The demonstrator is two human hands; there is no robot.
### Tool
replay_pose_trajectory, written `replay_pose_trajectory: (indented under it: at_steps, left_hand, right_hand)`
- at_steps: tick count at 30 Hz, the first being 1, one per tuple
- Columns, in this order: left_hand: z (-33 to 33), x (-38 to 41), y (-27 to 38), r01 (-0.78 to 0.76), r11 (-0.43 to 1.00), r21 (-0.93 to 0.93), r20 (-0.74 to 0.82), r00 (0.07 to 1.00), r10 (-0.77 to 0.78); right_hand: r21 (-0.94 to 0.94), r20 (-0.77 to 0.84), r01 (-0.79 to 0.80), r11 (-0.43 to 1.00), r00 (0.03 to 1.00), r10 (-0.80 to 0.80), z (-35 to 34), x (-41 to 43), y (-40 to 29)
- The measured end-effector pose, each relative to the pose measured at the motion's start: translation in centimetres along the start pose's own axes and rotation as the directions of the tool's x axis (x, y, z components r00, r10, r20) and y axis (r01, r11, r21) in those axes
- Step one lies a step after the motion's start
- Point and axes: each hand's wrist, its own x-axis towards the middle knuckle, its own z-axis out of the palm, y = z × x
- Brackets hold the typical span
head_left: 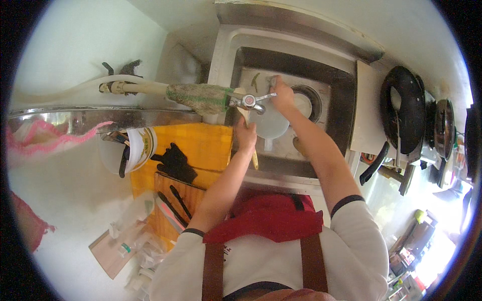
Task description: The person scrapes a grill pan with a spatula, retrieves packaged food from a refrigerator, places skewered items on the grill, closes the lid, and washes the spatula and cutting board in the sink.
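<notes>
Over the steel sink, my left hand (pixel 245 136) grips the pale handle of a utensil (pixel 255 160); its head is partly hidden by the tap. My right hand (pixel 281 95) is inside the sink (pixel 340 109), closed on a small greyish thing (pixel 272 81) that I cannot identify. A translucent pale bowl-like container (pixel 272 126) with a short handle lies in the basin below my right hand, beside the round drain (pixel 315 103). The metal tap (pixel 249 101) reaches over the basin between my hands; whether water runs cannot be told.
A cloth-wrapped pipe (pixel 199 98) leads to the tap. Left of the sink are a black glove (pixel 175 165) on a yellow surface, a white bucket (pixel 145 148) with utensils, and knives (pixel 173 209). On the right stand a black wok (pixel 402 113) with a ladle and a frying pan (pixel 444 128).
</notes>
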Motion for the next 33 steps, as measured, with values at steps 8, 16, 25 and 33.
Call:
replay_pose_trajectory:
  at_steps: [8, 16, 25, 33]
  left_hand:
    - [0.1, -0.7, 0.8, 0.119, 0.992, -0.045, -0.012, 0.993, -0.12]
    - [0.3, -0.6, 0.9, 0.133, 0.985, -0.112, -0.022, 0.99, -0.136]
    - [0.3, -2.7, 2.3, 0.13, 0.973, -0.189, -0.087, 0.985, -0.149]
    - [1.6, -9.0, -2.2, 0.231, 0.964, -0.133, 0.047, 0.973, -0.226]
  right_hand:
    - [-0.078, -0.15, 0.418, 0.905, 0.893, -0.425, -1.7, -4.8, 1.2]
    - [-0.164, 0.275, 0.241, 0.957, 0.943, -0.19, -3.0, -0.8, 0.6]
    - [0.328, 0.303, -0.174, 0.929, 0.95, 0.071, -3.9, -1.9, 4.0]
    - [0.123, 0.39, 0.368, 0.922, 0.836, -0.386, -2.9, 0.3, 0.6]
